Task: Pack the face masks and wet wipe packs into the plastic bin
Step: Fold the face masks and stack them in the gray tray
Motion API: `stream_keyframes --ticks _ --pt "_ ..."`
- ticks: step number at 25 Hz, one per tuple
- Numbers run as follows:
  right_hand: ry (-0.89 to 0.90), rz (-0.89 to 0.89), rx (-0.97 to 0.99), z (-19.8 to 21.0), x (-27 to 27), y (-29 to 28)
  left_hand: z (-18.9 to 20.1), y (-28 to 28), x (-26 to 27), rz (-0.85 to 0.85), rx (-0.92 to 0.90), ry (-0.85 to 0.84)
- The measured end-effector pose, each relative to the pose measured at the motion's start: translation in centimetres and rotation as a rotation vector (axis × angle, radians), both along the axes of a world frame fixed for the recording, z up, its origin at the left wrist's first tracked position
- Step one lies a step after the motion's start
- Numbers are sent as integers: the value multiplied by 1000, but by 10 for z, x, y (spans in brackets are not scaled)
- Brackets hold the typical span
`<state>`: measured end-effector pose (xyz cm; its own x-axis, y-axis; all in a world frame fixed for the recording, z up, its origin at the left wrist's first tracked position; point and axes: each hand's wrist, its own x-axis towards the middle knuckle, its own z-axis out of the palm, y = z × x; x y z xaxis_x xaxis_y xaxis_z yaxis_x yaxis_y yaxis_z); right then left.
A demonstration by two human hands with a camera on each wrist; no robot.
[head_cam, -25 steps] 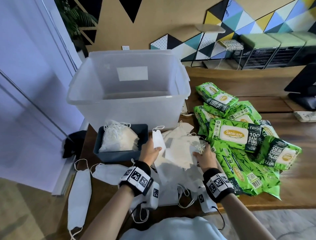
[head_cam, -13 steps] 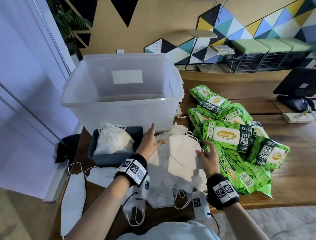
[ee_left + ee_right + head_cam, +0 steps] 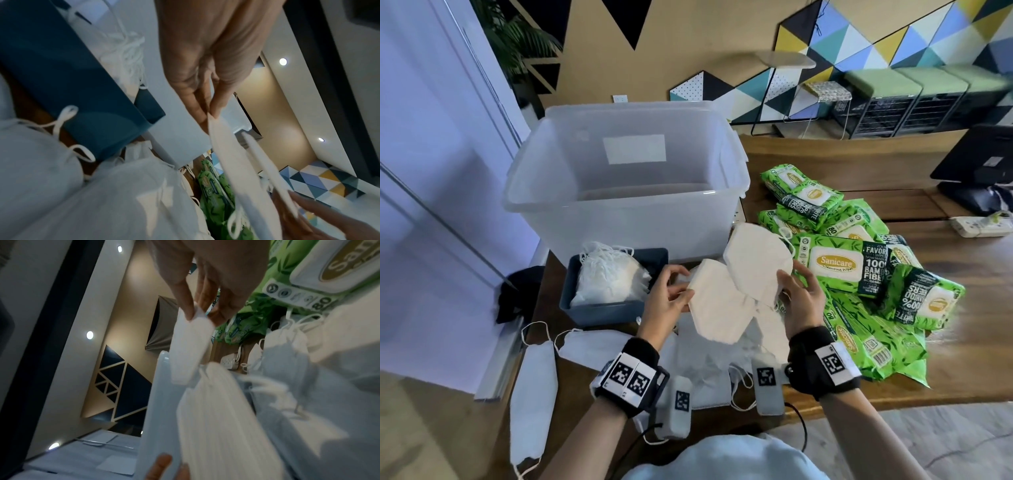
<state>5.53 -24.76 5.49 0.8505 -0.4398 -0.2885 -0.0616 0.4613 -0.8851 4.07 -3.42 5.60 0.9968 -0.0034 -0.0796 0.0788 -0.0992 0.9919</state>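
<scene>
Wooden worktop [image 3: 808, 164] in a room with a geometric wall is carrying the whole job, seen from over the person's shoulders. Nearest the camera, loose masks [image 3: 599, 346] are lying along the front edge, one hanging partly over it at the left. Just above them the left hand [image 3: 666, 301] is pinching the corner of a folded white mask [image 3: 717, 308] between thumb and fingertips, while the right hand [image 3: 799, 301] is pinching the edge of a second mask [image 3: 756, 263], lifted and overlapping the first. Both masks are being held clear of the pile, short of the bin. Beside the left hand a blue tray [image 3: 599, 311] is holding a stack of masks with tangled ear loops. To the right, green wipe packs [image 3: 839, 263] are sitting in a heap. Beyond it all, the clear bin [image 3: 619, 209] is standing open and appears to hold nothing yet.

Risks look plain enough: ear loops could snag on neighbouring masks and drag extras off the worktop, and the light two-finger holds could let a mask slip before it clears the bin's tall rim. The overhanging mask may also slide to the floor if the pile is nudged.

Both wrist views are blurred. How many masks each hand is holding cannot be told, and the bin's floor is only dimly visible through its cloudy wall.
</scene>
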Motion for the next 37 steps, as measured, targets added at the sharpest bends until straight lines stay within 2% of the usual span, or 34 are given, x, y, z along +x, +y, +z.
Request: stream_keyframes --ticks 3,5,8,10,12,14,16,18,20,21,23,26,28,31,33,37 --pt "-16 5 156 8 -1 1 -3 19 -11 72 217 -95" --pt "-61 0 247 16 -2 -5 -3 33 -21 141 258 -86" --pt "-61 105 367 31 -10 -6 -4 59 -39 235 64 -64" --pt "-47 270 399 40 -24 9 -10 77 -57 303 -163 -2" --pt "-34 475 395 41 -43 32 -20 94 -80 369 -244 41" --pt "23 702 283 36 -65 59 -32 109 -104 420 -84 25" --pt "65 961 134 24 -82 88 -36 120 -127 408 86 79" --pt "74 1184 -34 8 -87 114 -40 129 -143 407 99 172" --pt "123 1290 -242 -9 -85 140 -41 133 -149 477 -30 257" --pt "164 1302 -340 -14 -85 153 -38 132 -149 526 -166 326" --pt "232 1312 -521 -24 -87 175 -34 128 -149 549 -258 374" --pt "261 1342 -730 -29 -94 201 -39 128 -148 492 -38 356" --pt "287 1331 -704 -34 -91 207 -49 131 -150 470 -43 335" --pt "301 1168 -470 -44 -86 204 -53 143 -149 448 -36 282" --pt "275 1046 -514 -51 -85 202 -51 145 -145 414 -51 296" --pt "162 973 -720 -47 -81 202 -39 139 -139 358 -114 358"
